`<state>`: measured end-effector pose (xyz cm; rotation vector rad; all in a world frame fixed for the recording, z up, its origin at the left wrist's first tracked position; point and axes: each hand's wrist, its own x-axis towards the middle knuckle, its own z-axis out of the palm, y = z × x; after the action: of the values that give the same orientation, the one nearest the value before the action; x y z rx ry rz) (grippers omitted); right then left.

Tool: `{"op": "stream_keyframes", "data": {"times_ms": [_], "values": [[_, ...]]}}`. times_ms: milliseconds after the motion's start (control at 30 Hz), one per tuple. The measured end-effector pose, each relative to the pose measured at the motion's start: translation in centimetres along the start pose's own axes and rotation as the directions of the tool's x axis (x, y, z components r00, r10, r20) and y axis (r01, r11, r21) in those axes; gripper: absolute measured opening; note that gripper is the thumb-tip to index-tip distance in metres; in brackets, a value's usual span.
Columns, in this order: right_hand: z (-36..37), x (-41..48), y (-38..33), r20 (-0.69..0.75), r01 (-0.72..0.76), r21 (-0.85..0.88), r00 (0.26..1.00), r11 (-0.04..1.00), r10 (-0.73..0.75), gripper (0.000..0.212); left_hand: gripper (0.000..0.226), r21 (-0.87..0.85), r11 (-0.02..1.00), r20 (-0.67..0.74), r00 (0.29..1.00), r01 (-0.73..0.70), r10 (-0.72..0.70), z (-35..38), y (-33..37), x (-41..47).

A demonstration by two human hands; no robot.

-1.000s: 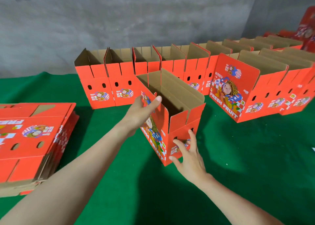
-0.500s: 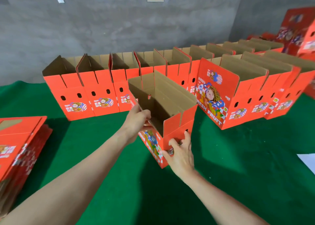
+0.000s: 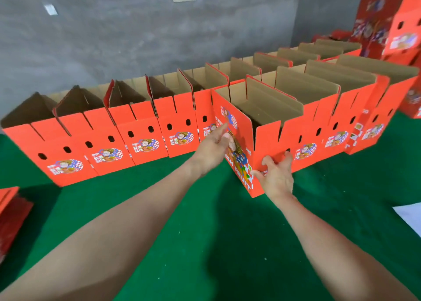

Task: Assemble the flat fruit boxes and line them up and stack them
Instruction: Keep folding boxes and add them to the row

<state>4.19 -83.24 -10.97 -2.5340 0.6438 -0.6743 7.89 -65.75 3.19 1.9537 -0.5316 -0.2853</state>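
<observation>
Fruit box (image 3: 268,141) is down on the green cloth (image 3: 205,243), stood up and open-topped, at the left end of the front row (image 3: 339,139), its right side tight against the neighbour; behind it runs the back row (image 3: 141,136), and whether its far corner touches that row I cannot tell. Left hand (image 3: 211,149) lies flat on the big printed side, fingers straight, gripping nothing; right hand (image 3: 278,175) is spread against the short front face near the corner, fingers extended, pressing and not clasping. So this looks like the squaring-up push, nudging the box flush with its mates; the flat boxes (image 3: 11,209) wait at the far left edge. Now the dangers: push too hard from the left and the whole front row may shuffle sideways or bow out of line; lean on the thin side panel and it could buckle inward, since nothing braces the open top; the upright flaps might snag the neighbour's flaps and leave the box crooked; and a shove along the cloth could ruck it, tilting the base and spoiling any stack set on top.
</observation>
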Motion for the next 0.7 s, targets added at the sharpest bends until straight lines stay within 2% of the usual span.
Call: {"op": "stream_keyframes", "data": {"times_ms": [100,200,400,467,533,600,667,700], "values": [[0.7,1.5,0.2,-0.036,-0.038,0.014,0.999,0.999,0.039,0.037,0.041,-0.026,0.999,-0.046,0.998,0.044,-0.045,-0.7,-0.9,-0.5],[0.6,3.0,0.9,-0.035,-0.071,-0.007,0.997,0.997,0.071,0.038,0.036,0.052,0.993,-0.097,0.991,0.102,-0.096,-2.9,-2.3,-1.4],[-0.5,5.4,1.3,0.083,-0.228,-0.049,0.969,0.972,0.232,0.039,0.039,0.138,0.973,-0.187,0.969,0.187,-0.16,-7.7,-5.1,-3.3],[-0.2,4.8,0.2,0.064,-0.287,0.056,0.957,0.956,0.283,0.039,0.039,0.131,0.971,-0.203,0.964,0.199,-0.17,-8.8,-5.9,-3.9],[0.4,3.4,-1.6,-0.051,-0.336,0.304,0.928,0.891,0.368,0.043,0.039,0.131,0.971,-0.217,0.961,0.2,-0.169,-9.7,-6.6,-4.4],[0.6,1.7,-4.5,-0.203,-0.255,0.501,0.894,0.827,0.399,0.037,0.039,0.129,0.971,-0.238,0.957,0.203,-0.168,-10.6,-7.3,-5.0],[0.9,-0.2,-8.2,-0.245,-0.093,0.508,0.937,0.857,0.247,0.03,0.038,0.124,0.967,-0.257,0.949,0.222,-0.185,-11.5,-8.0,-5.8],[1.0,-1.2,-10.3,-0.203,-0.002,0.502,0.972,0.865,0.12,0.028,0.036,0.123,0.964,-0.265,0.944,0.234,-0.195,-12.1,-8.5,-6.3]]}}
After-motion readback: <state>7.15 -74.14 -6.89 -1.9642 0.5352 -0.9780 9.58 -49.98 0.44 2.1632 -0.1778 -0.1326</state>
